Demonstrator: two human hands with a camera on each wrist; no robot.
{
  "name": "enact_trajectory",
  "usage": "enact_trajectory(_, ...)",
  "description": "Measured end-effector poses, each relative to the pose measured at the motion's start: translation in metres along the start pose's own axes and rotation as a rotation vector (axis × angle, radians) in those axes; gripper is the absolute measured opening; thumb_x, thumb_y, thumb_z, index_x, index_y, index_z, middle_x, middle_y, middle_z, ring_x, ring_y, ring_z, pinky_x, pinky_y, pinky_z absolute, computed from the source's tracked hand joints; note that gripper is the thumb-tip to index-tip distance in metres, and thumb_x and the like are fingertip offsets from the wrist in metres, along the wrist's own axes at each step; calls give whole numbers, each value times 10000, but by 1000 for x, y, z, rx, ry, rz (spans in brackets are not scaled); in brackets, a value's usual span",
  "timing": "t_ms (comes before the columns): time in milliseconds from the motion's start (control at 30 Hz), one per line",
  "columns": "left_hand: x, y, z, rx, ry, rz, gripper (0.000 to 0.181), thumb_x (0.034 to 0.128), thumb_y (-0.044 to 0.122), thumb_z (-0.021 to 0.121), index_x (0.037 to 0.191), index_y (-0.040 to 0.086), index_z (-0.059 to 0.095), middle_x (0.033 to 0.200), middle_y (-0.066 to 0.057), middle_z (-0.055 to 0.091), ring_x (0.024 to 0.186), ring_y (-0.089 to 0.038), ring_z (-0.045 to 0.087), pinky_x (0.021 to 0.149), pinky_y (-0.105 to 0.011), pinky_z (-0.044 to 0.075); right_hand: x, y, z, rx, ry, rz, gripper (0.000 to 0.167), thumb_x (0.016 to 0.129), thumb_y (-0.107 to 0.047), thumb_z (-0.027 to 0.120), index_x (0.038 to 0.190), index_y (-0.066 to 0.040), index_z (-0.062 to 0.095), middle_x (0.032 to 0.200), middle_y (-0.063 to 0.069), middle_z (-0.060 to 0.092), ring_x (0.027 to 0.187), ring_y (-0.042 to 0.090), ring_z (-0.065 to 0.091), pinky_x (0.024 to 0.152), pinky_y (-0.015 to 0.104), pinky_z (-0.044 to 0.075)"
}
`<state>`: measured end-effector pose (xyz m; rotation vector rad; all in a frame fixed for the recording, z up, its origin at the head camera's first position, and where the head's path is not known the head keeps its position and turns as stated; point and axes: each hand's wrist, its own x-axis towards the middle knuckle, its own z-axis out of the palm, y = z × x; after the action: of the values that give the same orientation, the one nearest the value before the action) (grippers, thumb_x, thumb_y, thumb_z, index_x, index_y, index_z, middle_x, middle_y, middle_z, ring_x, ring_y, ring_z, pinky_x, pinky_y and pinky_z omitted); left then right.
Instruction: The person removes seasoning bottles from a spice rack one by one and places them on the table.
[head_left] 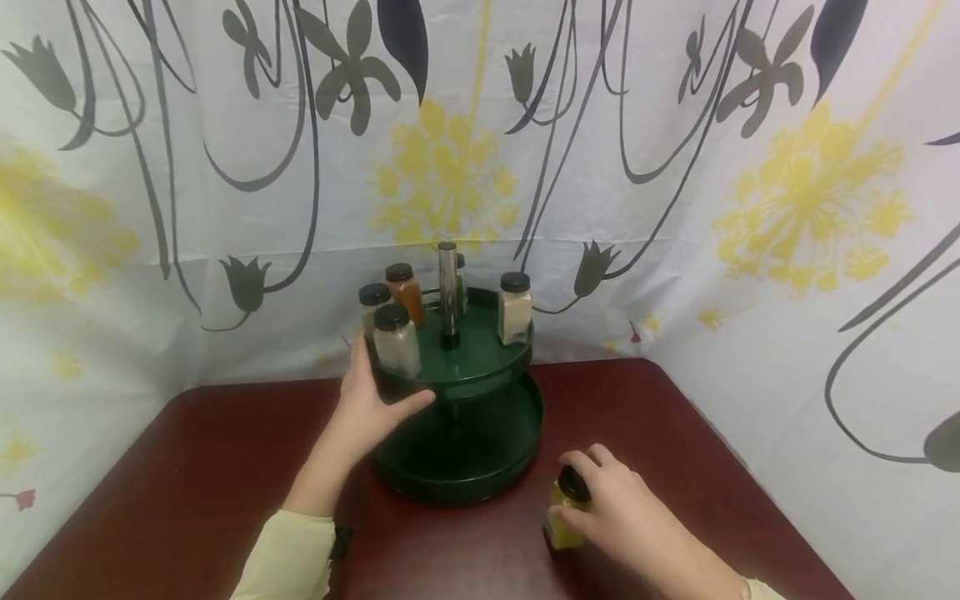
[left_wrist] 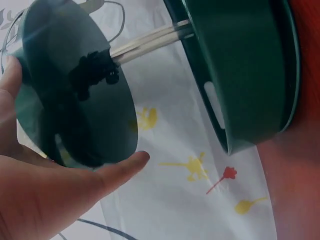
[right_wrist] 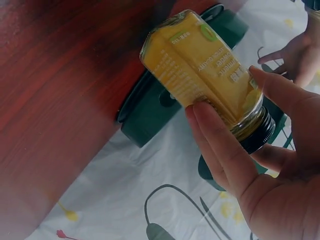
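stand (head_left: 459, 490) on table (head_left: 637, 433) | jars (head_left: 397, 350) on upper tier (head_left: 480, 360), left and right of post (head_left: 447, 287) | curtain (head_left: 465, 208) behind | single jar (head_left: 562, 535) front-right

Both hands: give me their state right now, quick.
Left hand: open, spread at the edge of the upper green tray.
Right hand: closed, holding the yellow-filled jar.

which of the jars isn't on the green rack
The yellow jar, gripped in the right hand; the other jars stand on the upper tier of the green rack.
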<state>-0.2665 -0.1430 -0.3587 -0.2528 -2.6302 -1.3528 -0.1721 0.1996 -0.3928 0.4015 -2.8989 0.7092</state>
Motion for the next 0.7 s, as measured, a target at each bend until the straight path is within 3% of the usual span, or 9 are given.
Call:
enact_trajectory(133,-3,3,6,18,-16,-71,1411,868,652,806,1684,147,-228,1792,-142,-183,1668,-452,-60,1314,-677,117,-1,3,2,-27,23,5,492,782,-300,956,1178,-162,700,1008,-10,589,716,83,583,622,253,518)
enact_trajectory(267,-6,6,9,35,-21,-102,1434,853,708,785,1675,147,-248,1788,-140,-198,1670,-443,-63,1317,-665,119,-1,5,2,-54,31,20,484,791,-303,950,1172,-144,696,1015,8,591,694,102,581,616,272,519)
enact_trajectory(700,-15,10,9,68,-40,-94,1409,867,764,723,1655,173,-285,1776,-116,-232,1676,-399,-73,1330,-636,105,-4,8,-2,-137,3,44,500,784,-293,956,1131,-91,658,949,43,582,638,151,596,583,312,522)
